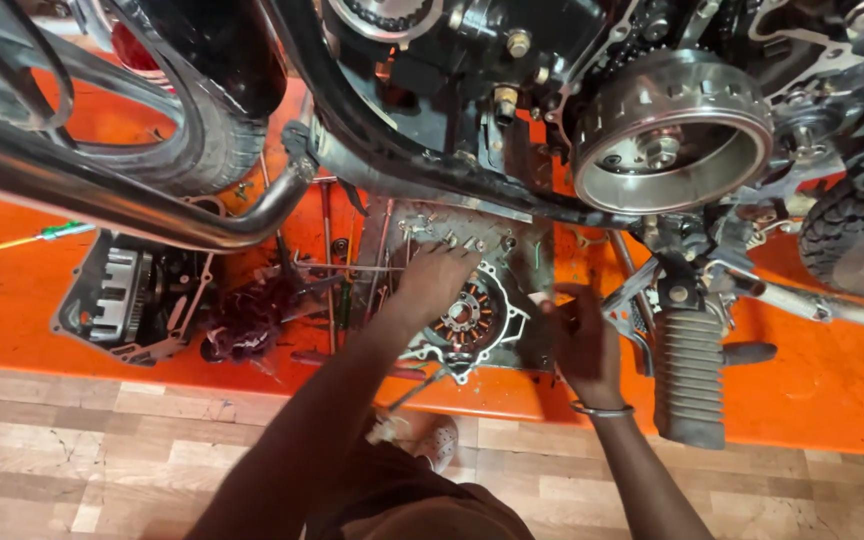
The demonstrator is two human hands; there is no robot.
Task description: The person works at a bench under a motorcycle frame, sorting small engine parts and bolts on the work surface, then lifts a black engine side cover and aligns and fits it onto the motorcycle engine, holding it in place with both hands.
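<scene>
My left hand [434,282] reaches down over a dirty metal tray [532,262] on the orange lift, its fingertips among small bolts [460,241] laid in a row. Whether it pinches one I cannot tell. Under it lies a stator cover [474,318] with copper windings, face up. My right hand [584,345], with a metal bangle at the wrist, rests at the tray's right edge by the cover, fingers curled; nothing is clearly held. Above hangs the motorcycle engine with its bare flywheel rotor [674,135].
A chrome exhaust pipe [122,200] crosses the left. A ribbed footpeg [690,375] hangs at the right. Another engine cover [132,295] and a dark rag [247,320] lie at the left, with screwdrivers [327,225] and tools between. Tyres stand left and right. Tiled floor lies below.
</scene>
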